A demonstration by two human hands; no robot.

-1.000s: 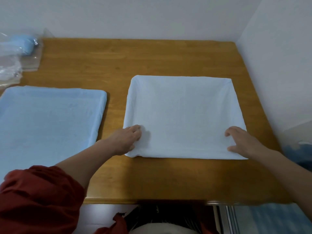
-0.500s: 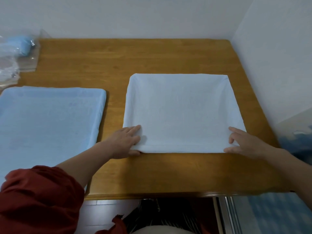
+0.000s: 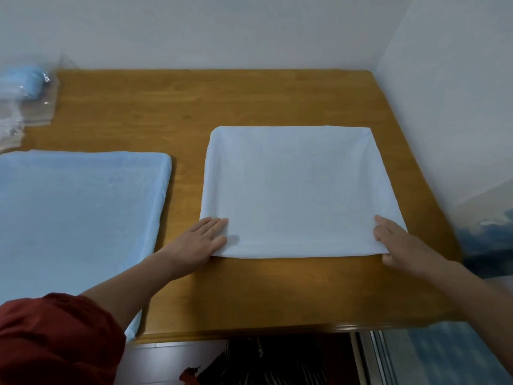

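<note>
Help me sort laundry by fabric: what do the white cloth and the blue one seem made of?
White cloth: probably cotton terry, matte; soft nap, thick rounded folded edges. Blue cloth: likely the same towelling, matte, with a fuzzy surface and a plump edge. The weave is too blurred to confirm either.

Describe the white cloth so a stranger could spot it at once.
Find the wooden table in the room's corner. On its right half lies a white cloth, folded square, with the left hand and right hand on its near corners. Only it is white: the light blue cloth lies further left.
</note>
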